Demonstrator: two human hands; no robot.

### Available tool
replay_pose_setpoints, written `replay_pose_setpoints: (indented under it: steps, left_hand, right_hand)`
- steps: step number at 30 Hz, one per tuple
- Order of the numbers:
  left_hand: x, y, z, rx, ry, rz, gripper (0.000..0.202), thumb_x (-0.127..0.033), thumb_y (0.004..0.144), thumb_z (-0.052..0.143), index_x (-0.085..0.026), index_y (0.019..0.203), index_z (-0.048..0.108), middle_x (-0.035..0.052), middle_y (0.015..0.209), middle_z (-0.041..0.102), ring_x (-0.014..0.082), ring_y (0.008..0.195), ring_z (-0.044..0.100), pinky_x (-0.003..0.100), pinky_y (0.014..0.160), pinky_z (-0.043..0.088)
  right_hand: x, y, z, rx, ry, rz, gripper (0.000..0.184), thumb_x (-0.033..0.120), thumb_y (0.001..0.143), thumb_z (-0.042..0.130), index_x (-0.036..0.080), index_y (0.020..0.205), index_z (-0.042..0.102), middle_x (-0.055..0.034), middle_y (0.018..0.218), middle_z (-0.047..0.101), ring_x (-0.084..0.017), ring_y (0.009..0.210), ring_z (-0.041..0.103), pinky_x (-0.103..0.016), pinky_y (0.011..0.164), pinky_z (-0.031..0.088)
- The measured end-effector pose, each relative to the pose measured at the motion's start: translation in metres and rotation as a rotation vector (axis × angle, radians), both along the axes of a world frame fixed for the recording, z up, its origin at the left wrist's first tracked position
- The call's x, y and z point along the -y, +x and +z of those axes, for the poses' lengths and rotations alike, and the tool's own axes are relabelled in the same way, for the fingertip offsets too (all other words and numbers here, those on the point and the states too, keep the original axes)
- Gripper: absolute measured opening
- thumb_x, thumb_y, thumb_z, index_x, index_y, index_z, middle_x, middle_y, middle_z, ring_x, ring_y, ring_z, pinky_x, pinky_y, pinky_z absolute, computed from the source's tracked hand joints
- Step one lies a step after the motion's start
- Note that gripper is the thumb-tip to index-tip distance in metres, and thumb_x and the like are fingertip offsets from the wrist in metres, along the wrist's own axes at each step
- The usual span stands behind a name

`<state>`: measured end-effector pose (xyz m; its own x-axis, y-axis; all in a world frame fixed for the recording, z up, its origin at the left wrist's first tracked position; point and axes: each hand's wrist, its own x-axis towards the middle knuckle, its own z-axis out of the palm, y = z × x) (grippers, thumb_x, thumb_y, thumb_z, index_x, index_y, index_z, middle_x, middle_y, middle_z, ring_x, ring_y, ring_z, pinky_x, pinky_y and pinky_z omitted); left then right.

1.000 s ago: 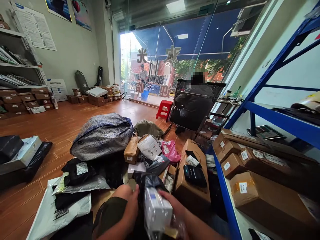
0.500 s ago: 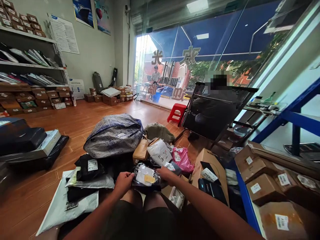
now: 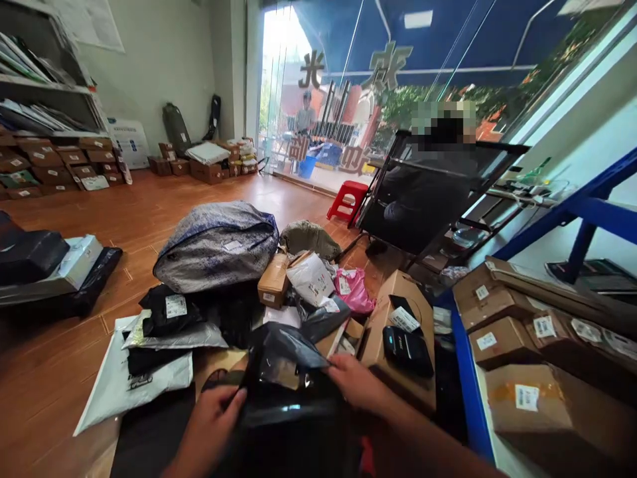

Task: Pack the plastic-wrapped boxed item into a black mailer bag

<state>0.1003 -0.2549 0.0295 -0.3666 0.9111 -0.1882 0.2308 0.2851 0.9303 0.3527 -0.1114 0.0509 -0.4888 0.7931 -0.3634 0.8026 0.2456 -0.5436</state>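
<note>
Both my hands grip a glossy black plastic parcel bag [image 3: 286, 378] close in front of me, above my lap. My left hand [image 3: 212, 418] pinches its left edge with closed fingers. My right hand [image 3: 355, 382] holds its right side, fingers curled on the plastic. Just beyond the bag lies a heap of parcels: a big grey-blue sack [image 3: 216, 242], a small brown box [image 3: 273, 280], a white mailer [image 3: 311, 277] and a pink bag [image 3: 354, 290].
A brown carton [image 3: 398, 358] with a black handheld device [image 3: 405, 348] on it sits to the right. Blue shelving [image 3: 468, 392] holds labelled boxes at far right. A person sits on a chair [image 3: 423, 192] ahead. White and black mailers [image 3: 124, 392] lie left on the wooden floor.
The parcel has come back from arm's length toward my body and now shows its black side instead of the clear side with the white item. My view has tilted downward.
</note>
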Motion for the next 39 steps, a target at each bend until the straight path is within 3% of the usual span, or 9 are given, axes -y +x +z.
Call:
replay_pose_setpoints:
  steps: [3, 7, 11, 15, 19, 22, 26, 32, 39]
  left_hand:
    - [0.059, 0.013, -0.035, 0.117, -0.141, -0.092, 0.036, -0.052, 0.073, 0.063, -0.019, 0.080, 0.078, 0.0061, 0.076, 0.075, 0.0257, 0.075, 0.066, 0.029, 0.069, 0.051]
    - [0.087, 0.019, -0.061, 0.081, -0.236, -0.098, 0.039, -0.052, 0.073, 0.064, -0.018, 0.088, 0.076, 0.0058, 0.081, 0.075, 0.0254, 0.080, 0.068, 0.029, 0.073, 0.051]
    - [0.085, 0.018, -0.063, -0.031, -0.220, -0.178, 0.035, -0.046, 0.078, 0.061, -0.017, 0.090, 0.074, 0.0030, 0.073, 0.073, 0.0206, 0.069, 0.065, 0.025, 0.063, 0.048]
    - [0.084, 0.020, -0.061, -0.125, -0.204, -0.229, 0.034, -0.045, 0.081, 0.057, -0.016, 0.088, 0.074, 0.0021, 0.067, 0.070, 0.0192, 0.063, 0.062, 0.024, 0.057, 0.045]
    - [0.089, 0.020, -0.066, -0.121, -0.166, -0.165, 0.039, -0.048, 0.080, 0.056, -0.016, 0.093, 0.074, 0.0040, 0.074, 0.074, 0.0212, 0.069, 0.067, 0.026, 0.061, 0.049]
    - [0.092, 0.021, -0.067, -0.099, -0.144, -0.076, 0.042, -0.051, 0.079, 0.058, -0.017, 0.096, 0.075, 0.0063, 0.083, 0.077, 0.0240, 0.078, 0.070, 0.028, 0.069, 0.053]
    - [0.091, 0.026, -0.058, -0.037, -0.133, -0.015, 0.038, -0.049, 0.075, 0.062, -0.019, 0.092, 0.078, 0.0074, 0.089, 0.077, 0.0262, 0.083, 0.071, 0.032, 0.075, 0.055]
    - [0.090, 0.033, -0.037, 0.218, -0.100, 0.141, 0.038, -0.044, 0.061, 0.076, -0.015, 0.087, 0.078, 0.0084, 0.085, 0.077, 0.0244, 0.080, 0.069, 0.033, 0.077, 0.055]
    - [0.101, 0.040, -0.034, 0.730, -0.194, 0.415, 0.052, -0.037, 0.035, 0.092, -0.013, 0.076, 0.073, 0.0037, 0.065, 0.071, 0.0140, 0.058, 0.063, 0.025, 0.058, 0.051]
  right_hand:
    - [0.072, 0.024, -0.034, -0.274, -0.145, -0.153, 0.036, 0.031, 0.089, 0.038, 0.015, 0.075, 0.068, -0.0012, 0.067, 0.067, -0.017, 0.064, 0.061, -0.024, 0.056, 0.044]
    - [0.126, 0.032, -0.058, -0.302, -0.140, -0.324, 0.039, 0.035, 0.078, 0.055, 0.018, 0.110, 0.066, -0.0067, 0.095, 0.073, -0.025, 0.087, 0.066, -0.033, 0.076, 0.049]
    - [0.129, 0.023, -0.066, 0.018, 0.150, -0.310, 0.069, 0.040, 0.069, 0.069, 0.019, 0.133, 0.051, -0.0120, 0.108, 0.070, -0.032, 0.098, 0.065, -0.039, 0.081, 0.047]
    - [0.106, 0.010, -0.074, 0.128, 0.346, -0.315, 0.028, 0.017, 0.076, 0.057, 0.023, 0.103, 0.064, -0.0040, 0.083, 0.072, -0.024, 0.081, 0.068, -0.030, 0.068, 0.045]
    - [0.106, 0.010, -0.077, 0.089, 0.398, -0.308, 0.035, 0.008, 0.070, 0.055, 0.023, 0.102, 0.062, -0.0008, 0.078, 0.069, -0.021, 0.074, 0.067, -0.027, 0.063, 0.045]
    - [0.130, 0.017, -0.065, -0.085, 0.651, -0.229, 0.051, 0.014, 0.068, 0.061, 0.019, 0.118, 0.053, -0.0092, 0.104, 0.064, -0.027, 0.096, 0.062, -0.037, 0.079, 0.049]
    - [0.154, 0.007, -0.038, -0.333, 0.888, 0.114, 0.032, 0.015, 0.076, 0.058, 0.021, 0.108, 0.059, -0.0110, 0.116, 0.056, -0.028, 0.115, 0.050, -0.044, 0.096, 0.043]
    - [0.133, -0.041, -0.044, -0.312, 0.784, 0.538, 0.036, 0.019, 0.086, 0.052, 0.020, 0.121, 0.059, -0.0098, 0.123, 0.062, -0.027, 0.115, 0.051, -0.043, 0.093, 0.042]
    - [0.121, -0.049, -0.060, -0.357, 0.718, 0.633, 0.030, 0.015, 0.089, 0.048, 0.017, 0.115, 0.062, -0.0107, 0.111, 0.067, -0.025, 0.102, 0.055, -0.039, 0.085, 0.044]
